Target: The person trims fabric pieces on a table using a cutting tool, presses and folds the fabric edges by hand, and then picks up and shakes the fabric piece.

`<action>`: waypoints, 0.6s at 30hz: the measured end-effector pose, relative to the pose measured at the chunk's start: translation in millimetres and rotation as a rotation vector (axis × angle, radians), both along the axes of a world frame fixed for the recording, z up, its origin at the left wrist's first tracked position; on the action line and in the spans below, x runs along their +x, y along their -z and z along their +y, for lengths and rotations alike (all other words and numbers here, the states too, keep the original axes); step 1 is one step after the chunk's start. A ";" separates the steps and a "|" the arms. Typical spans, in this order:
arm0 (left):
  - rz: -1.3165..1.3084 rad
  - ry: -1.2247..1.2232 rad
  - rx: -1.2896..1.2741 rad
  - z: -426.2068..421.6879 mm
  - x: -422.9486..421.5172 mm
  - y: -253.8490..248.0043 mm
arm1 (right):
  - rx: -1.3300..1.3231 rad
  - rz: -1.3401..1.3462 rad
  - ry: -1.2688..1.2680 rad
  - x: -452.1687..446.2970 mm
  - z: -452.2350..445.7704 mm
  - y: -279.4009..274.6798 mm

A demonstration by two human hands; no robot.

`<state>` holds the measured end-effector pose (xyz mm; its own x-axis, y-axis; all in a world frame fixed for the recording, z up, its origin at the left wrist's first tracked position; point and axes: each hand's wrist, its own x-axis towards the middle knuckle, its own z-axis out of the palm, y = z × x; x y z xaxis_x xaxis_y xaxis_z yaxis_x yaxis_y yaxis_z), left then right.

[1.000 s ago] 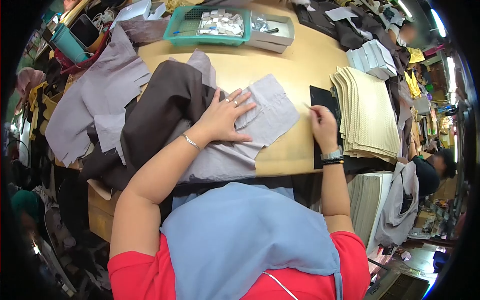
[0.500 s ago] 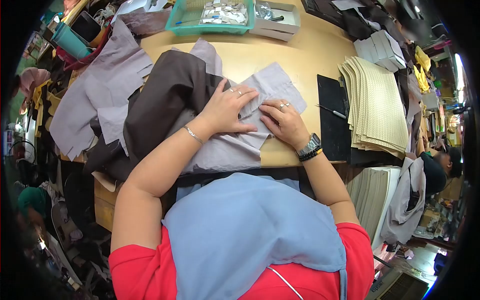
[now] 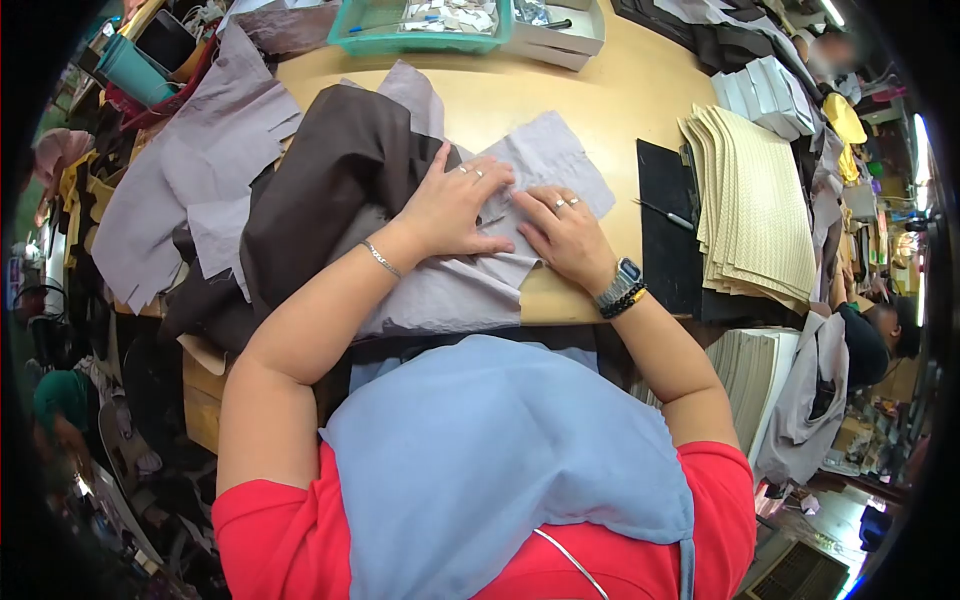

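A grey cloth piece lies on the table, with its lower part reaching the front edge. My left hand rests on it, fingers spread and thumb apart. Just to the right, my right hand touches the same cloth with its fingertips, thumb held away from the index finger. Its index tip is close to the left hand's fingertips. Dark brown fabric is bunched to the left of my left hand, and more grey cloth spreads beyond that.
A green tray with small white pieces stands at the back beside a white box. On the right are a pen-like tool on a black sheet, cream textured sheets and small white boxes. Co-workers are at the sides.
The fingers of my right hand have stretched out a little and slid up and left over the cloth. My left hand stays nearly in place. The view has shifted slightly.
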<state>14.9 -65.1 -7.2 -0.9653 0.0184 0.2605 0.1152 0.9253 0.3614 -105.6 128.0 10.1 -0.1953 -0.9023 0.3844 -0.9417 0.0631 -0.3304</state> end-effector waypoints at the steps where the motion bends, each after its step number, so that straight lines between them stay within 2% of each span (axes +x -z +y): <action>1: 0.012 -0.001 -0.007 0.5 0.4 0.9 | -0.010 0.015 -0.025 -1.5 0.0 0.6; 9: -0.020 -0.001 -0.012 1.1 0.8 1.3 | 0.071 0.073 -0.030 -0.7 2.4 2.1; 12: -0.051 -0.004 -0.018 1.8 -0.1 0.5 | 0.052 0.184 -0.061 3.1 -0.6 -2.9; 18: -0.018 -0.008 -0.024 2.2 2.4 5.3 | 0.063 0.081 -0.112 2.0 -1.3 4.9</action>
